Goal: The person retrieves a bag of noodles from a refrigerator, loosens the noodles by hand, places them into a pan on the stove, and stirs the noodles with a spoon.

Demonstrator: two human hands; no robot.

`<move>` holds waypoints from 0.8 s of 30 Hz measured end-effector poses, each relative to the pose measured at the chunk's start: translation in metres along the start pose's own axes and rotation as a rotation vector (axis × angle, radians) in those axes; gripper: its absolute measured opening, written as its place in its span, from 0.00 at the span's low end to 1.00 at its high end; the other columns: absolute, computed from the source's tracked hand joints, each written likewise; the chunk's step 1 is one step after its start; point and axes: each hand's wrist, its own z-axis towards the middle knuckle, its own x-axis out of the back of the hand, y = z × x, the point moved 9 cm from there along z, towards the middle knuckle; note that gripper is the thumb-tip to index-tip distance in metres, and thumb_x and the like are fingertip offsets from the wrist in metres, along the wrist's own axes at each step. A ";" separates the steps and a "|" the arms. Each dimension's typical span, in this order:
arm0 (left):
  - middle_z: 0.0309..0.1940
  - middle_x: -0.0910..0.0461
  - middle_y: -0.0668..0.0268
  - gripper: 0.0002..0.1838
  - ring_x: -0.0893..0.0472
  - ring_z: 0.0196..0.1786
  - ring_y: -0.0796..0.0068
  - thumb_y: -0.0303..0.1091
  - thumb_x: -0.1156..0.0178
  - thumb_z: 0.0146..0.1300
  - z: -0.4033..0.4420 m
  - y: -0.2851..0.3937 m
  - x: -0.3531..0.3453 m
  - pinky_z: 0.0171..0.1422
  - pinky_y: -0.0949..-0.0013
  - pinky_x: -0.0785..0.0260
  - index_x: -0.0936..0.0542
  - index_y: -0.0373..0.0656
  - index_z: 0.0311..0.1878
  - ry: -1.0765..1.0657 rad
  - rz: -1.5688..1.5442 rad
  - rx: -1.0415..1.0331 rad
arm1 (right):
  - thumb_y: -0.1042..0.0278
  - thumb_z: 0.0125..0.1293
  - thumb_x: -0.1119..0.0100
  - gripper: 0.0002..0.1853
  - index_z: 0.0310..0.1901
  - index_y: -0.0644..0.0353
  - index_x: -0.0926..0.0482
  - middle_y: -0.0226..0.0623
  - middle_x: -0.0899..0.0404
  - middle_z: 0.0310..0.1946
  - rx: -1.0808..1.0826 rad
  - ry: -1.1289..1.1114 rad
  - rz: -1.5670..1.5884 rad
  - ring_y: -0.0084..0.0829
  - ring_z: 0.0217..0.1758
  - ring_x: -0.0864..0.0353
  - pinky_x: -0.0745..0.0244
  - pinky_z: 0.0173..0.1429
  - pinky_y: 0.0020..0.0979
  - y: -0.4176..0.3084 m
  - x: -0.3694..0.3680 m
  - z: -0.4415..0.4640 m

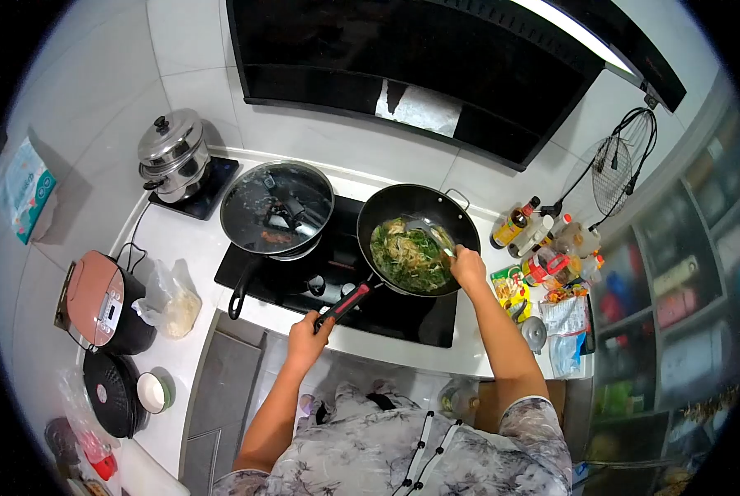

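My left hand [309, 337] is wrapped round the black and red handle of a dark wok [380, 207], which sits on the right side of the black cooktop [337, 322]. In the wok lie cooked leafy greens [407, 256] mixed with pale strands and some liquid. My right hand [468, 266] grips a metal spatula [444, 241] over the wok's right side, its head reaching in among the greens. Beside the wok, a frying pan with a glass lid [277, 202] rests on the left side of the cooktop, touched by neither hand.
Several sauce bottles [514, 223] and seasoning packets [564, 318] crowd the counter at right. At left stand a steel pot [173, 157], a rice cooker [105, 302], a plastic bag [171, 302] and a small bowl [152, 393]. A black range hood [320, 58] overhangs the back.
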 end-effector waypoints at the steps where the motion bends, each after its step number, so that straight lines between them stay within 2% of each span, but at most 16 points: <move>1: 0.11 0.26 0.60 0.16 0.24 0.15 0.70 0.41 0.41 0.60 0.000 0.000 -0.001 0.22 0.68 0.35 0.26 0.37 0.27 -0.007 -0.001 0.000 | 0.64 0.56 0.41 0.10 0.36 0.59 0.23 0.51 0.21 0.31 0.016 0.017 -0.002 0.50 0.38 0.21 0.26 0.43 0.46 0.004 0.003 -0.005; 4: 0.11 0.26 0.61 0.15 0.24 0.15 0.70 0.40 0.41 0.60 0.000 -0.001 0.000 0.22 0.68 0.35 0.26 0.37 0.27 -0.016 -0.020 -0.001 | 0.63 0.56 0.41 0.10 0.36 0.60 0.23 0.50 0.20 0.30 0.064 -0.004 -0.016 0.50 0.37 0.20 0.25 0.40 0.46 0.007 0.020 -0.022; 6: 0.12 0.26 0.65 0.13 0.29 0.13 0.80 0.38 0.42 0.62 0.001 -0.002 -0.002 0.19 0.74 0.39 0.25 0.36 0.30 -0.027 -0.016 -0.031 | 0.62 0.56 0.41 0.10 0.34 0.60 0.23 0.50 0.20 0.30 0.063 0.003 -0.023 0.50 0.36 0.21 0.26 0.40 0.46 0.015 0.031 -0.030; 10: 0.12 0.26 0.65 0.13 0.29 0.13 0.80 0.37 0.42 0.62 0.002 -0.002 -0.003 0.18 0.74 0.39 0.25 0.36 0.30 -0.038 -0.019 -0.053 | 0.62 0.55 0.40 0.10 0.34 0.60 0.22 0.50 0.20 0.30 0.078 -0.020 -0.037 0.49 0.36 0.21 0.27 0.42 0.45 0.026 0.056 -0.049; 12: 0.12 0.26 0.60 0.15 0.24 0.16 0.71 0.39 0.41 0.60 0.003 -0.004 -0.002 0.22 0.69 0.35 0.27 0.37 0.26 -0.049 -0.024 -0.008 | 0.62 0.55 0.40 0.10 0.34 0.59 0.22 0.49 0.20 0.30 0.064 -0.045 -0.083 0.48 0.36 0.20 0.27 0.40 0.44 0.029 0.073 -0.060; 16: 0.12 0.26 0.60 0.15 0.24 0.16 0.71 0.39 0.42 0.61 0.003 -0.001 -0.002 0.22 0.69 0.35 0.27 0.37 0.26 -0.049 -0.026 -0.013 | 0.63 0.54 0.39 0.10 0.33 0.60 0.22 0.46 0.21 0.27 0.161 0.067 -0.130 0.47 0.33 0.21 0.27 0.38 0.44 0.034 0.113 -0.076; 19: 0.12 0.26 0.60 0.14 0.24 0.15 0.71 0.38 0.42 0.61 0.003 -0.004 -0.002 0.22 0.69 0.35 0.27 0.37 0.26 -0.047 -0.024 -0.008 | 0.63 0.53 0.39 0.09 0.31 0.60 0.23 0.46 0.21 0.26 0.207 0.063 -0.208 0.47 0.32 0.21 0.27 0.36 0.44 0.025 0.133 -0.087; 21: 0.12 0.26 0.60 0.14 0.24 0.15 0.71 0.38 0.42 0.61 0.003 -0.004 -0.003 0.22 0.69 0.35 0.27 0.37 0.26 -0.047 -0.031 -0.008 | 0.63 0.53 0.38 0.09 0.31 0.60 0.23 0.45 0.21 0.26 0.230 0.062 -0.246 0.47 0.31 0.21 0.27 0.36 0.44 0.025 0.128 -0.087; 24: 0.12 0.26 0.61 0.15 0.24 0.15 0.72 0.39 0.42 0.61 0.003 -0.007 -0.004 0.21 0.70 0.36 0.27 0.36 0.26 -0.052 -0.048 0.004 | 0.64 0.52 0.38 0.09 0.30 0.59 0.23 0.46 0.21 0.25 0.281 -0.020 -0.302 0.46 0.32 0.20 0.26 0.36 0.43 0.029 0.084 -0.080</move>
